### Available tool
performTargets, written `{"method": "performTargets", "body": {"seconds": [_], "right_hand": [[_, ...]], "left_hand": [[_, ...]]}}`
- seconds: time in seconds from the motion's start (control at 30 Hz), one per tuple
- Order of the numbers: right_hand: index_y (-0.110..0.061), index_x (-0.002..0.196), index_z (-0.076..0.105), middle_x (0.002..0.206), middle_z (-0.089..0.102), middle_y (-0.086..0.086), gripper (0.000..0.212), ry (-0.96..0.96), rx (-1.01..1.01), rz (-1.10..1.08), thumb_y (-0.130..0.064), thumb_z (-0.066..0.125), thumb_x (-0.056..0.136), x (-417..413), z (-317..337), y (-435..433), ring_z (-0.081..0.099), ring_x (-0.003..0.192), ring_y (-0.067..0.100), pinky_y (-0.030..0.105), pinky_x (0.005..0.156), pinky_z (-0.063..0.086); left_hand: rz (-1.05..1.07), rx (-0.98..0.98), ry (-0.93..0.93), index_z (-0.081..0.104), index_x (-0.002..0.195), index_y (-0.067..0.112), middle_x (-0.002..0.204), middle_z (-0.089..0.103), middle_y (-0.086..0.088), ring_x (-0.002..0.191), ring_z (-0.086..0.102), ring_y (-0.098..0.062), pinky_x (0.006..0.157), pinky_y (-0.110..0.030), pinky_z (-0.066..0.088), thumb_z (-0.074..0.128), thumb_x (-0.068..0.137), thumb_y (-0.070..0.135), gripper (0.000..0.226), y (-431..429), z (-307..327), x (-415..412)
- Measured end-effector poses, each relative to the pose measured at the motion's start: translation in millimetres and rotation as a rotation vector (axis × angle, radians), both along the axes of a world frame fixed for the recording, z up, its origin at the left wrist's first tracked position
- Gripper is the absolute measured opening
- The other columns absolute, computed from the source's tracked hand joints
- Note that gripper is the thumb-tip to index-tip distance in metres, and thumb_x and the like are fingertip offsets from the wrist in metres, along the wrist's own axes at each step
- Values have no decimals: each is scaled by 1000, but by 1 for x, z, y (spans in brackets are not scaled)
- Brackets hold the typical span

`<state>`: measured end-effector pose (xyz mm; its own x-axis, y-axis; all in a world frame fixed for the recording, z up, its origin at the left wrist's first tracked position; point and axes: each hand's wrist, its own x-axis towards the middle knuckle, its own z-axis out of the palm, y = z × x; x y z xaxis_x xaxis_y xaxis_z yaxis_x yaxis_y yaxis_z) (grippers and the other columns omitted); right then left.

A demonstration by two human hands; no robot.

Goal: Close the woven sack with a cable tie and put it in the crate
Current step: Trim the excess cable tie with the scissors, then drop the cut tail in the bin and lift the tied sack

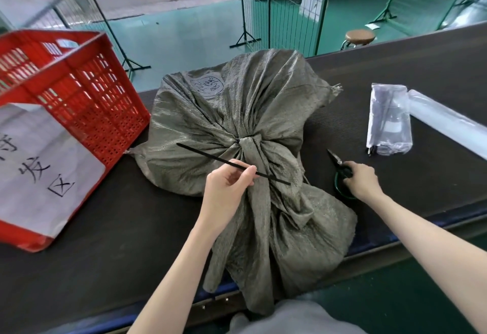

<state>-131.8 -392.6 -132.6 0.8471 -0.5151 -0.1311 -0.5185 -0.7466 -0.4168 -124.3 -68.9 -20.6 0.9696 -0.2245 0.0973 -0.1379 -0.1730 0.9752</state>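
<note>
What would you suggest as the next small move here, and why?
Probably lift the scissors to the cable tie: it is already cinched round the sack neck, the left hand holds its long tail, and the right hand is on the scissors.

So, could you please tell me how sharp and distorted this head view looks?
Head view: woven sack and cable tie are sharp under soft, even light; the top left corner is blurred; wide-angle bending bows the belt edge; mild sheen on the plastic bag.
</note>
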Motion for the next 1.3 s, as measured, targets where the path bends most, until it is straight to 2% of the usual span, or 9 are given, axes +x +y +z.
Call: {"method": "performTargets", "body": {"seconds": [0.13,0.2,0.3,0.4,0.47,0.6,0.87,1.03,1.3], "right_hand": [[-10,120,63,120,60,24,38,-24,32,-39,-9,61,82,4,1,7,54,112,43,44,91,44],[-9,108,69,111,65,22,27,-216,59,-40,-6,59,83,6,13,16,59,104,41,41,88,46],[-16,92,68,93,71,15,27,-605,296,54,5,55,81,2,48,51,65,86,24,30,81,48],[-16,87,66,80,68,9,19,-756,475,136,0,55,85,-12,91,96,61,69,19,30,66,48],[-11,86,66,73,66,6,13,-728,574,208,-3,55,87,-25,113,120,57,60,25,35,57,46],[-5,84,66,65,66,6,13,-445,812,407,-9,57,91,-39,128,153,56,55,17,29,50,46],[-10,76,66,58,64,3,11,-356,1016,476,-9,64,86,-40,127,200,50,46,14,23,41,40],[-8,72,66,54,62,3,15,-341,931,566,-10,64,87,-32,121,236,49,43,14,21,39,38],[-14,68,63,52,61,-2,18,-247,790,795,-12,66,85,-29,102,308,49,42,10,17,45,39]], "left_hand": [[-5,9,-16,70,72,19,69,69,-8,64,59,-11,67,-31,47,65,83,27,14,1,1,-2],[1,4,-15,70,74,15,67,68,-5,63,59,-11,67,-30,46,67,85,20,13,1,1,-2],[27,-17,-5,70,76,10,68,68,-6,64,60,-13,69,-31,47,66,87,15,12,1,3,-4],[43,-38,-4,69,76,13,69,69,-9,65,61,-14,70,-38,51,66,86,19,13,3,3,-5],[55,-73,17,68,75,14,66,69,0,63,62,-9,70,-34,53,64,88,16,14,4,4,-7],[133,-229,72,65,74,7,58,65,7,58,59,-3,61,-15,49,58,92,6,19,10,6,-9],[296,-367,141,71,69,17,67,68,0,65,59,-12,68,-28,48,60,91,13,25,54,-8,-22],[388,-402,189,69,74,9,66,66,0,67,60,-11,69,-28,48,58,92,12,22,87,-17,-46],[815,-609,296,72,56,21,65,70,2,57,60,-7,64,-22,51,53,95,15,44,167,-54,-98]]}}
